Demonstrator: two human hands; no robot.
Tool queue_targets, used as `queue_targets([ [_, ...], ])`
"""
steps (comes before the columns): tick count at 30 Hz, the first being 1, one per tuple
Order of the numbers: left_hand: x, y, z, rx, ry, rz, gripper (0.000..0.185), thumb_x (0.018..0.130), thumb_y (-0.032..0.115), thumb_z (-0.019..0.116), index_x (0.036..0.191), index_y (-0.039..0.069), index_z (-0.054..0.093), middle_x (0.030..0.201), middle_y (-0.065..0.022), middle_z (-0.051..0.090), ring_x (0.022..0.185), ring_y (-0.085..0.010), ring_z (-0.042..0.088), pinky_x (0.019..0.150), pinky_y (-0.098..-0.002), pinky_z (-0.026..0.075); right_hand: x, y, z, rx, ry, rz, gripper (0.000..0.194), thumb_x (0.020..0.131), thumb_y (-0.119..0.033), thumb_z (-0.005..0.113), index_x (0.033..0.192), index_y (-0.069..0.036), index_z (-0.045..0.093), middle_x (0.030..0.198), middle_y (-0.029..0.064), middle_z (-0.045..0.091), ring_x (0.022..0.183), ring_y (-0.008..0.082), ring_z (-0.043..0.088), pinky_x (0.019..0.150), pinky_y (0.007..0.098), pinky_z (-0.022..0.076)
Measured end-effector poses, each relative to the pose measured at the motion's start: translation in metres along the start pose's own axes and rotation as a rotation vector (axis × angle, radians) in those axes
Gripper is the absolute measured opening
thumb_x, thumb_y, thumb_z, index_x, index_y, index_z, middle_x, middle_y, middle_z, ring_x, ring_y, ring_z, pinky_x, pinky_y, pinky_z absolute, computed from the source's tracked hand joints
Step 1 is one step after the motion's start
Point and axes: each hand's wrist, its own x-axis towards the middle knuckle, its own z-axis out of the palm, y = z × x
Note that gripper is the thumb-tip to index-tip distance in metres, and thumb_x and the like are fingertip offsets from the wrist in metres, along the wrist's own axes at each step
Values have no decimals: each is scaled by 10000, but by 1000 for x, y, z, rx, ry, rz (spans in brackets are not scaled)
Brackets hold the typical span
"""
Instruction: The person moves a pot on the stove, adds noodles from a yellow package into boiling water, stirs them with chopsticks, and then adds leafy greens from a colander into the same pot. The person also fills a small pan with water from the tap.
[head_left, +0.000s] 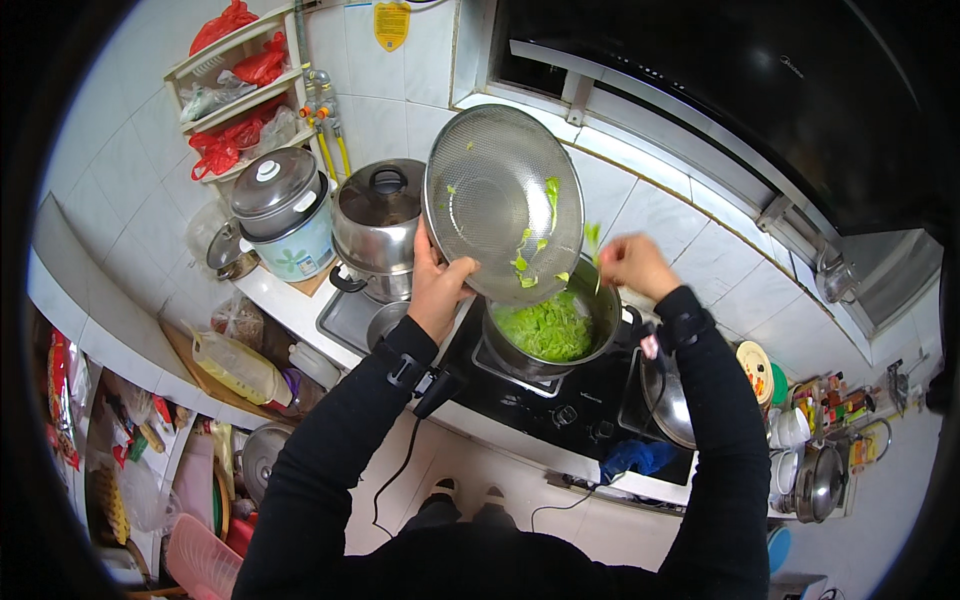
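My left hand (438, 286) grips the rim of a perforated metal colander (495, 195), tilted up on its side above the stove. A few scraps of green leaf (553, 196) cling to its inner surface. Just right of the colander, my right hand (636, 264) pinches a strip of leafy green (593, 241) over the pot's far rim. Below them stands a deep metal pot (517, 363) on the burner, holding a heap of chopped leafy greens (551, 330). The colander hides part of the pot's far left side.
A steamer pot (379, 225) with a glass lid and a rice cooker (289, 251) stand to the left. A metal lid (670, 397) lies right of the pot on the black gas stove (517, 420). Above hangs a range hood (720, 90). Bowls (789, 427) sit far right.
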Motion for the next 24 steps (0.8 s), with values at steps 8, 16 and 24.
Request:
queue_targets([
  [8,-3,-2,-1,50,-6,-29,924,762,-53,524,1525,165,49,1342,-154,414,1075,-224,583,671,-298,593,26,6,25,-306,249,-257,227,795,-116,656,974,23,668,803,201,683,733,305,689,690,368,540],
  [16,-10,-6,5,34,-34,-2,962,738,-31,553,1531,135,35,1349,-128,426,1166,-212,518,833,-336,545,87,-29,64,-781,434,-135,224,753,-92,671,962,-18,640,841,164,691,815,353,667,736,448,520],
  [24,-6,-14,0,-72,-61,-23,928,753,-26,539,1525,133,49,1362,-117,420,1185,-217,509,889,-362,529,65,-21,60,-352,-388,-165,189,773,-131,646,932,-47,704,816,102,690,757,215,662,695,322,515],
])
